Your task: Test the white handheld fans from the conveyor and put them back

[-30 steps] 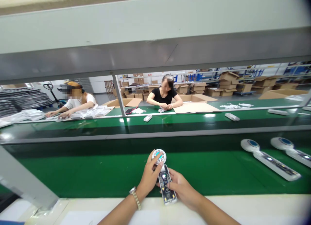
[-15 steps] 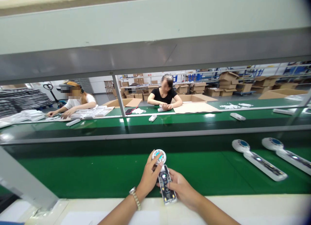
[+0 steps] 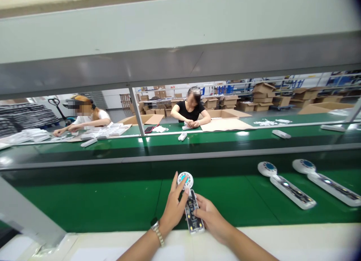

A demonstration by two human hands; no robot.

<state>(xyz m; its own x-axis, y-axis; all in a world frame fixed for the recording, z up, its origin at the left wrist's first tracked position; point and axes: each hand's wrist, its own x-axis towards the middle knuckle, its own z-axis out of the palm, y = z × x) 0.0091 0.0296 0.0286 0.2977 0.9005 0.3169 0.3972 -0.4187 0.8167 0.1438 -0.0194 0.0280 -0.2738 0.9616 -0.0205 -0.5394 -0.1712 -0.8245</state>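
Between both hands is a white handheld fan [image 3: 194,218] with its handle uncovered, showing a black circuit board. Its round head [image 3: 185,180] has a turquoise centre and points away from me. My right hand [image 3: 210,216] grips the handle from the right, thumb lying on the board. My left hand [image 3: 173,208] holds the head and neck, with a fingertip over the turquoise centre and the thumb at the neck. Its other fingers are spread or partly hidden. No light glows on the held board. On the belt to the right lie two similar fans [image 3: 293,191], boards facing up and lit.
A green conveyor belt [image 3: 98,201] runs across in front of me, with a cream ledge [image 3: 93,240] nearest. Behind a metal rail, another belt carries white casings [image 3: 182,136]. Two co-workers sit beyond it. A shelf [image 3: 169,24] spans overhead; a post [image 3: 28,208] stands at left.
The white light on the held fan's board has gone out. The two fans on the near belt have moved left, while the casings on the far belt have shifted right.
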